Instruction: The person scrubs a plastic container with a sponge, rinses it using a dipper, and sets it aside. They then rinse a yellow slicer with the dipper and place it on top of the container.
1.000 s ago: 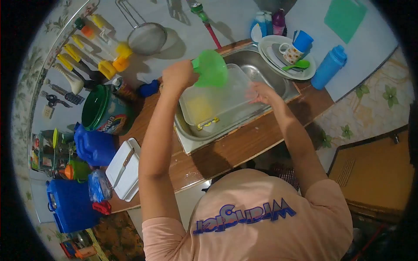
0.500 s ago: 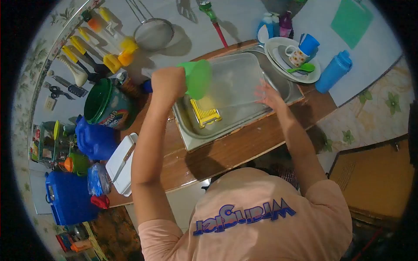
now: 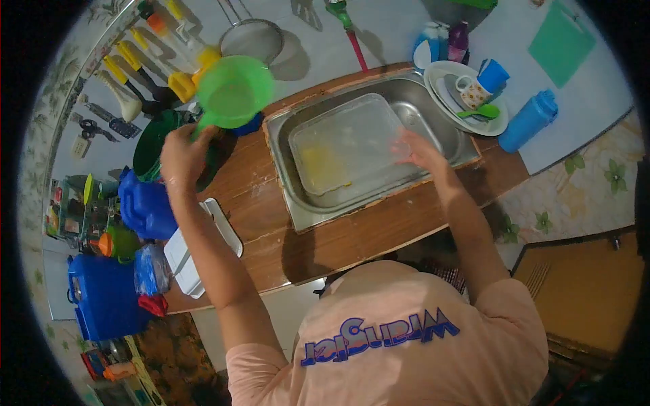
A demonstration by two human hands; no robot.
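— How's the light?
— Dim, bluish; hanging utensils cast soft shadows on the wall (image 3: 379,27) — no harsh glare.
— Sharpness?
— Fisheye bends the edges, black corners, slight softness throughout.

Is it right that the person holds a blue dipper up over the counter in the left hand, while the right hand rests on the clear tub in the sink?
Not quite: the dipper is green, not blue, as the head view shows. The left hand does hold it up over the counter, and the right hand rests on the clear tub in the sink.
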